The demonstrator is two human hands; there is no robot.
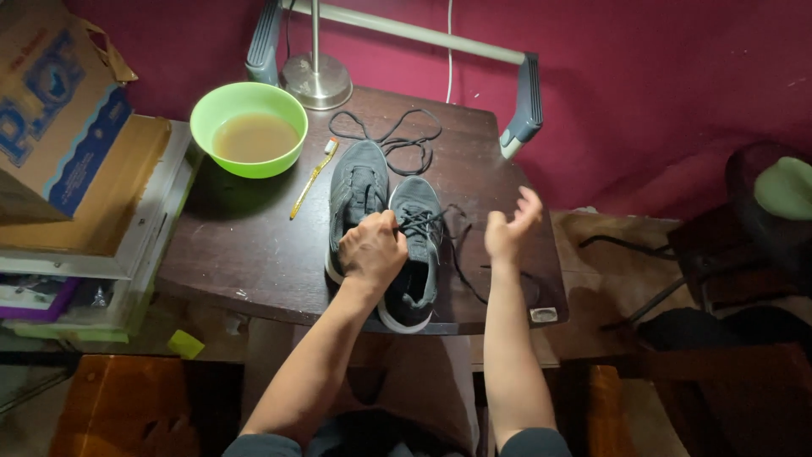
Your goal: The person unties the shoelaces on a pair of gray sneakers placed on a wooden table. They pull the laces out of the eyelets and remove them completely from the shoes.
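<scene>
On the counter, a grey shoe is gripped by the left hand; right hand is held open, empty

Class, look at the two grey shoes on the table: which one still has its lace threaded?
The right shoe, under the left hand. Its lace runs through the eyelets; the left shoe has none, and a loose lace lies behind.

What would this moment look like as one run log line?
left hand: gripping laced grey shoe | right hand: raised, open | other shoe: unlaced | loose lace: behind shoes
</scene>
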